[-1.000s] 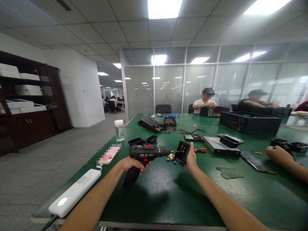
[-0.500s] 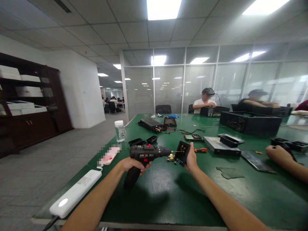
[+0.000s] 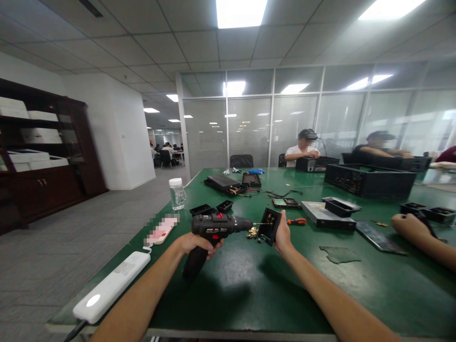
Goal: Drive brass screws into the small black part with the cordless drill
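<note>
My left hand (image 3: 199, 244) is closed round the grip of a black cordless drill (image 3: 213, 225) with red details. Its long thin bit points right and reaches into a small black box (image 3: 268, 227), tilted up with its open side toward the drill. Brass-coloured parts show inside that box, too small to name. My right hand (image 3: 283, 232) grips the box by its right side, above the table. Below the bit lies a small heap of brass-coloured pieces (image 3: 252, 233). An orange-handled screwdriver (image 3: 297, 221) rests just beyond my right hand.
On the green table (image 3: 228, 304) stand a clear bottle (image 3: 177, 194), a phone (image 3: 166, 230) and a white power strip (image 3: 112, 285) at left. Small black boxes (image 3: 201, 210), a metal drive (image 3: 327, 216) and a black case (image 3: 370, 180) lie farther off. A co-worker's hand (image 3: 409, 228) is at right.
Almost nothing differs. The drill and the black box keep their places in my hands, and the view has shifted very slightly.
</note>
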Action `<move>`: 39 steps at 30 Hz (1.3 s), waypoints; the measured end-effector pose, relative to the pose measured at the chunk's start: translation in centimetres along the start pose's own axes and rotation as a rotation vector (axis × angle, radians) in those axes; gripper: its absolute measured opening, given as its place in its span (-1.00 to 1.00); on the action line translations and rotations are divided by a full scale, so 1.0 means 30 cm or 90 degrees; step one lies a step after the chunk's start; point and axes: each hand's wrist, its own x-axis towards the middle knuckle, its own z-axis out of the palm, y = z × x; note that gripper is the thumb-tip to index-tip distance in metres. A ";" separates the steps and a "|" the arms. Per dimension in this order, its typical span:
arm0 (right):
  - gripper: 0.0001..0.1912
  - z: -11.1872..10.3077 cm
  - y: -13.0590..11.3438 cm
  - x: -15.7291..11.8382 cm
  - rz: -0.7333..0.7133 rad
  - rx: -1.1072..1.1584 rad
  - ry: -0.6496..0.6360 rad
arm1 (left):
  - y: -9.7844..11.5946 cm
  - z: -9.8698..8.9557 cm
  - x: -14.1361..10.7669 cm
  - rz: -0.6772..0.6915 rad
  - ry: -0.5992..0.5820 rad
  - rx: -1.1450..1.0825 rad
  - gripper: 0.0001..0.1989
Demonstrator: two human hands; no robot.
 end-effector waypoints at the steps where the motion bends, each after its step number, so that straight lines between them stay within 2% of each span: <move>1: -0.54 0.000 0.001 0.001 -0.001 -0.001 0.002 | 0.001 0.000 0.000 -0.002 -0.002 -0.001 -0.60; 15: -0.52 -0.005 0.013 0.010 0.036 0.046 -0.023 | 0.002 0.001 0.002 -0.007 -0.002 0.003 -0.59; 23: -0.53 -0.016 0.034 0.026 0.020 0.056 -0.037 | 0.005 0.005 0.001 -0.006 0.002 0.012 -0.60; 39: -0.49 -0.018 0.029 0.027 0.029 0.026 -0.001 | -0.002 0.001 0.002 0.002 -0.015 0.002 -0.61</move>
